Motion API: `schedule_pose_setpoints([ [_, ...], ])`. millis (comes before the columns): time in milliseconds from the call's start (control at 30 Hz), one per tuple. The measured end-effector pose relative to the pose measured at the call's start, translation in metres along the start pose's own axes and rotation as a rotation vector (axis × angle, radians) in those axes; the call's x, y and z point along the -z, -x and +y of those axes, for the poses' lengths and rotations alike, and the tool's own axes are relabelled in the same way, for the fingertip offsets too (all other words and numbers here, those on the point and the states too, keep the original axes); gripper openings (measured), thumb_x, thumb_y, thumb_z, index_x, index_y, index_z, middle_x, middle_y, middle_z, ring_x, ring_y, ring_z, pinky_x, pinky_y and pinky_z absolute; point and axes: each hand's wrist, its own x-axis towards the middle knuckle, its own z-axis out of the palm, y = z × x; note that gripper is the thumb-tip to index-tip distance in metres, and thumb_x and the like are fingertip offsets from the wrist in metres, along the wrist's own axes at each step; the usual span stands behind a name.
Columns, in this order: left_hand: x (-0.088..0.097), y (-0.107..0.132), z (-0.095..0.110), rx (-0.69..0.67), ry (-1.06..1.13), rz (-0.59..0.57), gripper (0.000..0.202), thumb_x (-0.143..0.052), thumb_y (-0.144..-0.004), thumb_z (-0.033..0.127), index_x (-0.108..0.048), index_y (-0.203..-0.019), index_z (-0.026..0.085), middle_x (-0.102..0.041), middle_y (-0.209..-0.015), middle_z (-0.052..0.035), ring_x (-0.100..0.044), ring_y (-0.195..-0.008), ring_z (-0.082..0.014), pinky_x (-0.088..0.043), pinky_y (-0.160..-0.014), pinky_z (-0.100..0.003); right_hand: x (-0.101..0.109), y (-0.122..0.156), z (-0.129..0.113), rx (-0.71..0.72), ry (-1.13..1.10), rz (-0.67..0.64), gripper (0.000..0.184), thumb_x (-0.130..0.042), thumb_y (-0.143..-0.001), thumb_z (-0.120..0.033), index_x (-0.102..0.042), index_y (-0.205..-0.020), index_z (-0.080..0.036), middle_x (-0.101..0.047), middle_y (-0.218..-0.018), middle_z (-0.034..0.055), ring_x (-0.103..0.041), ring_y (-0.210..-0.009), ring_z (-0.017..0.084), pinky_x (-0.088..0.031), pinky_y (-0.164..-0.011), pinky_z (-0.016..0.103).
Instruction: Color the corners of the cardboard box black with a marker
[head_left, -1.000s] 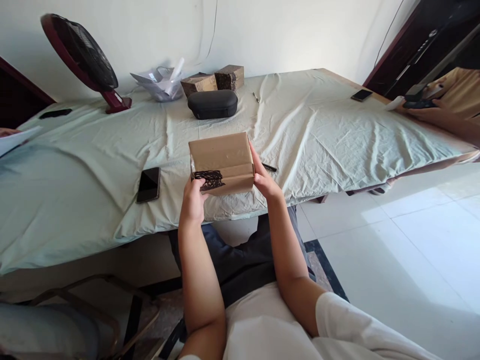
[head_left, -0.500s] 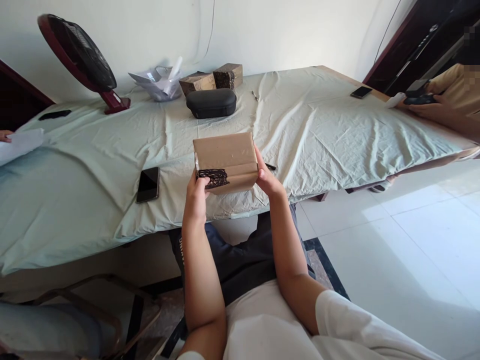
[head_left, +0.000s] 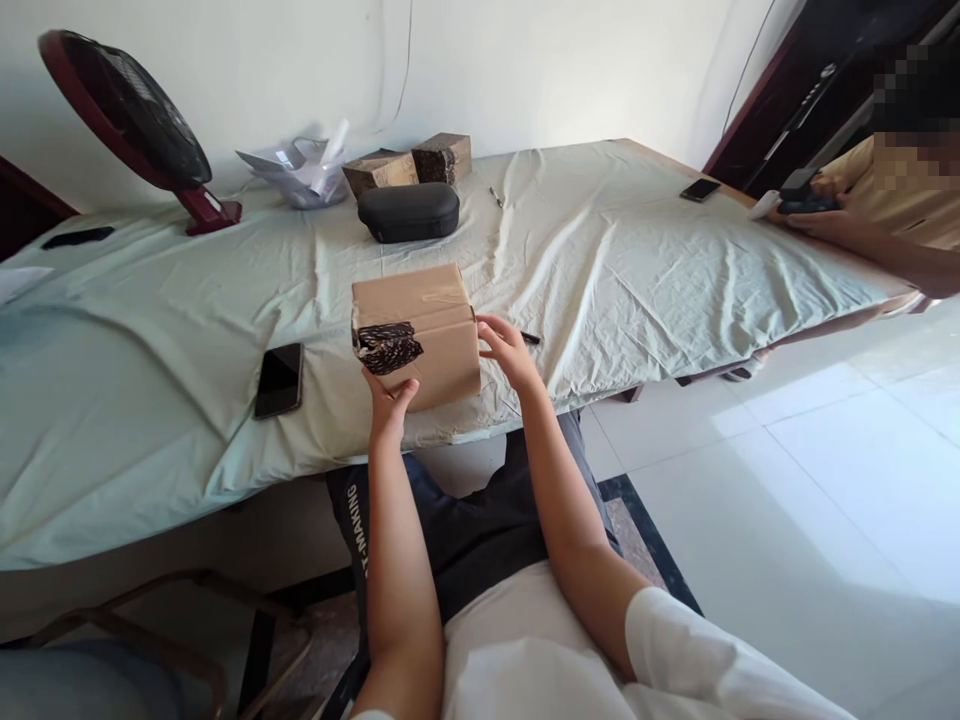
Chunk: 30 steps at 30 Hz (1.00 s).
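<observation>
A brown cardboard box (head_left: 442, 365) with a black scribbled patch on its left front is at the table's near edge, tilted a little. My left hand (head_left: 387, 408) grips its lower left corner, thumb on the front face, the other fingers partly hidden behind or beneath. At the box's right side is my right hand (head_left: 508, 352), fingers loosely spread, their tips at the side edge; whether they press on it I cannot tell. A dark pen-like object (head_left: 530, 338) lies just beyond that hand. To the left of the box, a black phone (head_left: 279, 381) rests on the cloth.
A pale green cloth (head_left: 637, 270) covers the table. Behind stand a black case (head_left: 409, 212), two cardboard boxes (head_left: 442, 158), a clear plastic bag (head_left: 304, 175) and a red fan (head_left: 206, 212). At the right, another person's hands (head_left: 821, 205) hold a dark device near a phone (head_left: 700, 190).
The box has turned, showing more of its front and right side, and sits lower. My right hand has loosened from its side. The other person's hand at far left is out of view.
</observation>
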Motion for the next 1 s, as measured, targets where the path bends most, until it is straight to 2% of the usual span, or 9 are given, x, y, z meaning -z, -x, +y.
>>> schedule_pose_setpoints([
  [67, 0.001, 0.000, -0.004, 0.018, 0.003, 0.008, 0.146, -0.098, -0.054, 0.077, -0.029, -0.171, 0.023, -0.060, -0.160, -0.0253, -0.059, -0.152, -0.0402, -0.044, -0.130, -0.055, 0.002, -0.014, 0.006, 0.022, 0.384, 0.216, 0.045, -0.055, -0.107, -0.044, -0.070, -0.142, -0.020, -0.072, -0.146, 0.0162, -0.066, -0.134, 0.031, -0.054, -0.114, 0.049],
  [100, 0.002, 0.000, -0.005, 0.024, 0.005, 0.008, 0.146, -0.099, -0.054, 0.074, -0.029, -0.171, 0.023, -0.060, -0.159, -0.0253, -0.059, -0.152, -0.0402, -0.045, -0.130, -0.055, 0.005, -0.020, 0.008, 0.021, 0.607, 0.264, 0.044, -0.055, -0.107, -0.036, -0.068, -0.145, -0.019, -0.070, -0.149, 0.0172, -0.061, -0.138, 0.034, -0.050, -0.118, 0.053],
  [167, 0.001, 0.000, -0.006, 0.029, 0.012, 0.003, 0.149, -0.101, -0.051, 0.071, -0.030, -0.172, 0.021, -0.061, -0.158, -0.0259, -0.060, -0.152, -0.0409, -0.044, -0.131, -0.056, 0.010, -0.031, 0.014, -0.027, 0.983, 0.244, 0.046, -0.054, -0.108, -0.029, -0.066, -0.151, -0.018, -0.065, -0.154, 0.0198, -0.055, -0.143, 0.039, -0.044, -0.119, 0.058],
  [233, -0.001, 0.001, -0.005, 0.027, 0.021, -0.008, 0.148, -0.102, -0.051, 0.071, -0.034, -0.171, 0.018, -0.065, -0.153, -0.0262, -0.063, -0.149, -0.0420, -0.044, -0.131, -0.057, 0.016, -0.037, 0.020, -0.074, 1.179, 0.159, 0.044, -0.049, -0.111, -0.027, -0.067, -0.149, -0.016, -0.064, -0.153, 0.0221, -0.054, -0.142, 0.042, -0.044, -0.115, 0.059],
  [333, -0.006, 0.002, -0.003, 0.018, 0.034, -0.023, 0.141, -0.102, -0.052, 0.072, -0.041, -0.168, 0.018, -0.070, -0.145, -0.0246, -0.068, -0.142, -0.0424, -0.049, -0.127, -0.059, 0.020, -0.040, 0.026, -0.060, 1.252, 0.095, 0.041, -0.042, -0.113, -0.022, -0.071, -0.139, -0.011, -0.065, -0.149, 0.0238, -0.054, -0.139, 0.040, -0.043, -0.114, 0.054],
  [467, -0.005, 0.001, 0.001, -0.007, 0.048, -0.045, 0.139, -0.100, -0.054, 0.074, -0.042, -0.167, 0.019, -0.071, -0.143, -0.0234, -0.070, -0.139, -0.0418, -0.051, -0.125, -0.061, 0.017, -0.038, 0.029, -0.025, 1.312, 0.064, 0.043, -0.033, -0.115, -0.019, -0.069, -0.136, -0.008, -0.065, -0.147, 0.0243, -0.055, -0.137, 0.037, -0.041, -0.113, 0.049],
  [700, 0.008, -0.020, 0.013, -0.113, 0.075, -0.120, 0.128, -0.098, -0.048, 0.080, -0.054, -0.156, 0.028, -0.069, -0.146, -0.0173, -0.062, -0.148, -0.0375, -0.045, -0.130, -0.054, 0.013, -0.031, 0.023, -0.021, 1.333, 0.062, 0.041, -0.035, -0.118, -0.032, -0.064, -0.143, -0.016, -0.070, -0.140, 0.0192, -0.062, -0.128, 0.033, -0.048, -0.102, 0.042],
  [900, -0.009, -0.021, -0.003, -0.136, 0.015, -0.107, 0.124, -0.097, -0.048, 0.081, -0.059, -0.150, 0.021, -0.075, -0.123, -0.0183, -0.074, -0.120, -0.0378, -0.059, -0.111, -0.054, 0.014, -0.027, 0.018, -0.019, 1.341, 0.048, 0.045, -0.035, -0.118, -0.040, -0.070, -0.141, -0.023, -0.073, -0.135, 0.0158, -0.065, -0.124, 0.033, -0.050, -0.098, 0.040],
  [1000, -0.018, -0.016, -0.008, -0.193, -0.037, -0.090, 0.128, -0.096, -0.051, 0.081, -0.052, -0.155, 0.020, -0.070, -0.129, -0.0189, -0.072, -0.123, -0.0369, -0.058, -0.112, -0.053, 0.016, -0.027, 0.018, -0.021, 1.341, 0.028, 0.048, -0.032, -0.118, -0.036, -0.070, -0.145, -0.023, -0.071, -0.137, 0.0173, -0.064, -0.126, 0.034, -0.050, -0.101, 0.042],
])
